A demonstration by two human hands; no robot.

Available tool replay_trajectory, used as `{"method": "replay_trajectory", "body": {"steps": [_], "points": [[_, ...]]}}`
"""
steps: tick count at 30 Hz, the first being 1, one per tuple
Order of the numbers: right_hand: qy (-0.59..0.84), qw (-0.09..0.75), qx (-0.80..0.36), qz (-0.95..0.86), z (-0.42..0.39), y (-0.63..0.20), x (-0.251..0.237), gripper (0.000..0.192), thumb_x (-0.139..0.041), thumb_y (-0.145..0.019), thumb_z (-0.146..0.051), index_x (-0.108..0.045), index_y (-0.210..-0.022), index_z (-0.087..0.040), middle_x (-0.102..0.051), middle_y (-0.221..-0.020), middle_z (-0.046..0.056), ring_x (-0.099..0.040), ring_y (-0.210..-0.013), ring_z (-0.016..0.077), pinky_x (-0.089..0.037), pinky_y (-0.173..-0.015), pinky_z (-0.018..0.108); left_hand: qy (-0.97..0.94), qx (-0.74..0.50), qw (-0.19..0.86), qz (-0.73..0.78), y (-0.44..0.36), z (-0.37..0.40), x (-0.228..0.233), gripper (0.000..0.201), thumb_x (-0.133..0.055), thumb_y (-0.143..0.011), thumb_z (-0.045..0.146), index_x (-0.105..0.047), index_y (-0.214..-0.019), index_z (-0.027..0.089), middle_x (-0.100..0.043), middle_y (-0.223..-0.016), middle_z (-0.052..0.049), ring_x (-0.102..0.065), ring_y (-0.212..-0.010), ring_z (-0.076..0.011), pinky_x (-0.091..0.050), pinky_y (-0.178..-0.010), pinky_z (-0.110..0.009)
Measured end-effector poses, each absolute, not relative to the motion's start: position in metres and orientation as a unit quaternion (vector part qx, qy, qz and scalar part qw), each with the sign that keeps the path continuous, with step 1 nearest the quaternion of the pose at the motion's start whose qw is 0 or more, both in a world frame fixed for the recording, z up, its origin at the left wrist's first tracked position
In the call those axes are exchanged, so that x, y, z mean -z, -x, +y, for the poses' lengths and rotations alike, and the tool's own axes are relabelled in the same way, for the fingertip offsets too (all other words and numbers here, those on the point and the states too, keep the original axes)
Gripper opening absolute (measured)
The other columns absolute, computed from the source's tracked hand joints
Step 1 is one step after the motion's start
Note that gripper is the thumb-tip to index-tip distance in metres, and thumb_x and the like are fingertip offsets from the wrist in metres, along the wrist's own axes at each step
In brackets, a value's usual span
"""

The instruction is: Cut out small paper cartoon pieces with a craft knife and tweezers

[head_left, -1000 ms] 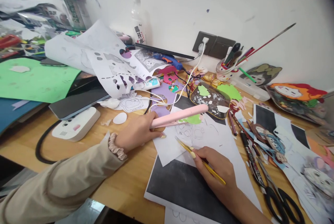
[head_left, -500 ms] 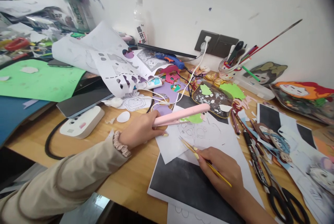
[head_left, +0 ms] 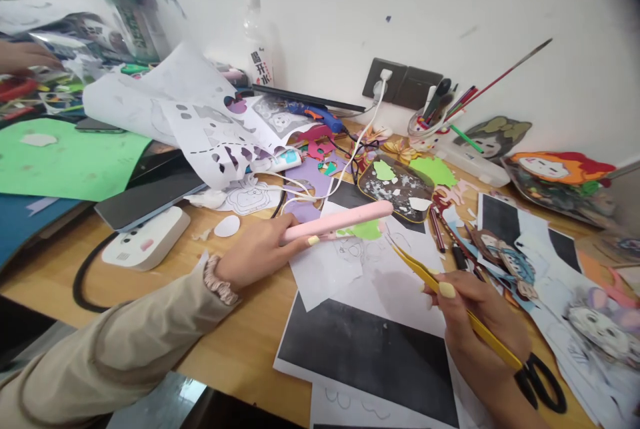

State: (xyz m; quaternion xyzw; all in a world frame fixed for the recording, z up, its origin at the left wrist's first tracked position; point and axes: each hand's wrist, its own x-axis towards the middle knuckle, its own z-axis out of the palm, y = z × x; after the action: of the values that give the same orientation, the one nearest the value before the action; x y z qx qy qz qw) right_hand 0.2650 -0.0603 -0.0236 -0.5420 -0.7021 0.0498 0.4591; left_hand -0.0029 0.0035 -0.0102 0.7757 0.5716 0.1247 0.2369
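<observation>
My left hand [head_left: 260, 252] grips a long pink tool [head_left: 340, 221] that lies level over a white sheet with drawn outlines [head_left: 370, 262]; its far end sits above a light green paper scrap [head_left: 367, 230]. My right hand [head_left: 475, 322] holds yellow tweezers [head_left: 440, 289], whose tips point up and left toward the green scrap, a little above the sheet. Under the white sheet lies a black-printed page [head_left: 370, 349] on the wooden desk [head_left: 240, 342].
Black scissors [head_left: 543, 385] and pencils [head_left: 440, 229] lie right of my right hand. A dark tray of scraps [head_left: 405, 185], a blue glue gun [head_left: 320, 114], a bottle [head_left: 257, 49], a brush cup [head_left: 425, 125], a tablet [head_left: 150, 192], a white device [head_left: 145, 239] and cut-out papers [head_left: 210, 115] crowd the desk. Another person's hand [head_left: 25, 55] shows far left.
My right hand has lifted off the sheet and moved right, with the tweezers raised and pointing toward the green scrap. The left hand with the pink tool has stayed nearly still.
</observation>
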Motion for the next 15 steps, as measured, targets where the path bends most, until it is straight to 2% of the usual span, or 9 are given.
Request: {"method": "replay_trajectory", "body": {"steps": [5,9,15], "points": [[0.505,0.414,0.012,-0.757,-0.058,-0.267,0.021,0.012,-0.05,-0.072,-0.015,-0.054,-0.083,-0.02,-0.06,-0.07,0.001,-0.057,-0.068,0.0145,-0.044,-0.063,0.027,-0.781,-0.118,0.22,0.573,0.003,0.002,0.007,0.041,-0.019,-0.082,0.044,-0.048,-0.068,0.019,-0.051,-0.056,0.001,-0.045,-0.052,-0.0115,-0.029,-0.051,-0.022],[0.464,0.357,0.03,-0.81,-0.055,-0.261,0.016,0.011,-0.048,-0.073,-0.013,-0.052,-0.08,-0.02,-0.06,-0.071,0.001,-0.058,-0.067,0.0137,-0.045,-0.063,0.025,-0.775,-0.123,0.216,0.581,0.002,0.002,0.008,0.043,-0.016,-0.083,0.043,-0.041,-0.059,0.018,-0.05,-0.053,0.002,-0.045,-0.05,-0.0106,-0.028,-0.051,-0.022],[0.43,0.336,0.043,-0.837,-0.052,-0.255,0.009,0.008,-0.046,-0.076,-0.016,-0.051,-0.081,-0.019,-0.061,-0.069,0.001,-0.057,-0.065,0.0122,-0.046,-0.059,0.022,-0.77,-0.131,0.168,0.601,0.004,0.0,0.009,0.043,-0.017,-0.084,0.041,-0.037,-0.053,0.018,-0.048,-0.048,0.002,-0.042,-0.046,-0.0102,-0.025,-0.049,-0.022]]}}
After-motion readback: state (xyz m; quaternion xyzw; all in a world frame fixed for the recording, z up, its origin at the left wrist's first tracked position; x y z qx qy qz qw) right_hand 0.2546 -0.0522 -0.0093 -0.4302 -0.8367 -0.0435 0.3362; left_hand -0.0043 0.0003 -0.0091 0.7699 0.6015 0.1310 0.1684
